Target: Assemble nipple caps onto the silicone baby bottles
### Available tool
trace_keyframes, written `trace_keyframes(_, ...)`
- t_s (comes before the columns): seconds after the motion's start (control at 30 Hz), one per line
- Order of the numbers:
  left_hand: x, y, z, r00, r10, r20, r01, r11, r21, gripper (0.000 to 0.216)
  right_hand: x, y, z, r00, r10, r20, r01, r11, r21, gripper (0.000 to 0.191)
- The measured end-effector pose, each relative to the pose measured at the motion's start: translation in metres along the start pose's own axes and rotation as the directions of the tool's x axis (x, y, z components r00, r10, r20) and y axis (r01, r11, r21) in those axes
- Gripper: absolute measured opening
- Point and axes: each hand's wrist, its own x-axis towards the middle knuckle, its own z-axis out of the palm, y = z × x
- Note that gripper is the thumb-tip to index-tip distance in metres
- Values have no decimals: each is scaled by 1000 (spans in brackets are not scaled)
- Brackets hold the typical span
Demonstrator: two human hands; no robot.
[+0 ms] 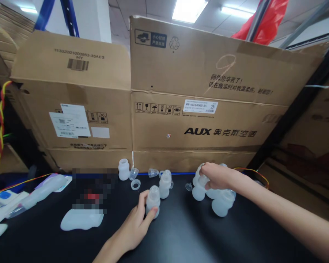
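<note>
My left hand [134,224] is closed round a small translucent white baby bottle [153,199] with a clear domed cap, held upright at the black tabletop. Just behind it stands a similar capped baby bottle [165,184]. Over a cluster of bottles to the right, my right hand [218,176] has its fingers closed on the upper part of a translucent bottle [199,193]. The hand partly hides that bottle and those behind it. In front of the cluster, another bottle [222,204] leans or lies tilted. A small clear part [189,187] rests left of the cluster.
An uncapped bottle [124,170], a ring collar [135,185] and clear caps [153,172] lie along the back. A large cardboard wall [164,120] closes off the rear. At left are a white pouch-like item [82,220], a long translucent object [38,193] and a pixelated patch.
</note>
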Motion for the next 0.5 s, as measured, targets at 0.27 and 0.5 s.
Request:
trace_keyframes(0.27, 2, -8, 3, 1000, -8, 6, 8, 1000, 20, 41, -11, -5, -4, 995, -22, -96, 15, 997, -75, 37)
trace_keyframes(0.5, 16, -45, 20, 985, 164, -54, -155, 979, 133, 40, -42, -33, -30, 900, -99, -425, 178, 972, 152, 34)
